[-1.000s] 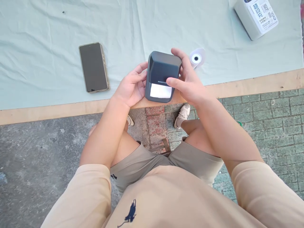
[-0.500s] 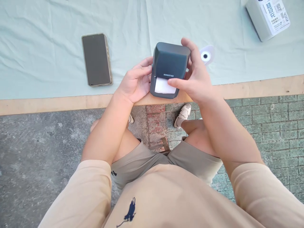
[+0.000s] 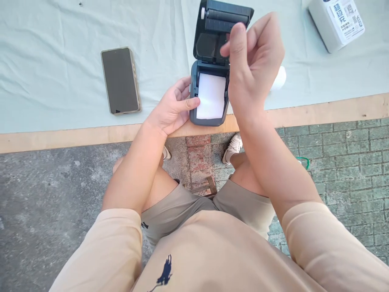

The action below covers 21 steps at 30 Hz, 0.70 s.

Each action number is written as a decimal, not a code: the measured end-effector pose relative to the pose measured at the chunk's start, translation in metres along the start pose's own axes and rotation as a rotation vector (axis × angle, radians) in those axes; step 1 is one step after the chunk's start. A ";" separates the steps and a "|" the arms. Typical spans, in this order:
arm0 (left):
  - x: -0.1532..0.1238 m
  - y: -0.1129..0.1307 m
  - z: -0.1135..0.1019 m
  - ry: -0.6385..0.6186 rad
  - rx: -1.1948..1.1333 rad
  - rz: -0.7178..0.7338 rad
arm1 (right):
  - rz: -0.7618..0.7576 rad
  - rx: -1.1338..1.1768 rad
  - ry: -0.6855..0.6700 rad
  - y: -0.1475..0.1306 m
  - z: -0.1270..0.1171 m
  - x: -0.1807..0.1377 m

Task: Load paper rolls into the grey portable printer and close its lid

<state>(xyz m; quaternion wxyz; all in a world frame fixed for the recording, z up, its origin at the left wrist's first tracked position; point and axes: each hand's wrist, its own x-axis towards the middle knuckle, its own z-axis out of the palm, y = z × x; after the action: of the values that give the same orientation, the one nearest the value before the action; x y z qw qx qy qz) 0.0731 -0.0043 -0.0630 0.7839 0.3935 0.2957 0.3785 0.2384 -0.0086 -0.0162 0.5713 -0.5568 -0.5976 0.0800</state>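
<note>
A dark label printer (image 3: 194,115) lies at the table's front edge with its lid (image 3: 209,44) swung up and back. A white paper label (image 3: 212,95) covers much of the inside of its base. On the printer's left side, my left hand (image 3: 174,105) grips the base, its thumb over the rim by the paper. My right hand (image 3: 257,61) is raised in front of the lid's right part, with fingers loosely bent, thumb up and nothing visible in them. It hides some of the lid and the base's upper right corner.
To the left lies a phone (image 3: 120,81) on the pale green cloth (image 3: 60,73). Behind my right wrist is a partly hidden white round object (image 3: 278,78). A white box (image 3: 336,24) with printed labels stands at the back right. The wooden table edge (image 3: 75,135) runs in front.
The printer's lid has gone from closed to swung back, exposing the inside and the paper. My right hand has come off the printer's right side and risen; my left hand stays on it.
</note>
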 end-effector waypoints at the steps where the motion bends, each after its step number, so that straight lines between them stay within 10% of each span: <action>1: 0.000 0.000 0.000 0.001 -0.004 0.003 | -0.023 -0.076 -0.085 0.000 -0.004 0.000; 11: 0.002 -0.003 -0.002 -0.039 -0.031 0.013 | 0.013 -0.687 -0.754 -0.009 -0.033 0.012; 21: 0.003 -0.010 -0.001 -0.026 -0.060 0.061 | 0.145 -0.133 -0.564 -0.017 -0.066 0.017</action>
<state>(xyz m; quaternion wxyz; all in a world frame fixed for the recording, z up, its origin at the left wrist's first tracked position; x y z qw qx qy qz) 0.0778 -0.0052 -0.0730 0.7871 0.3837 0.2619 0.4058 0.2842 -0.0379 0.0282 0.3380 -0.5901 -0.6952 0.2329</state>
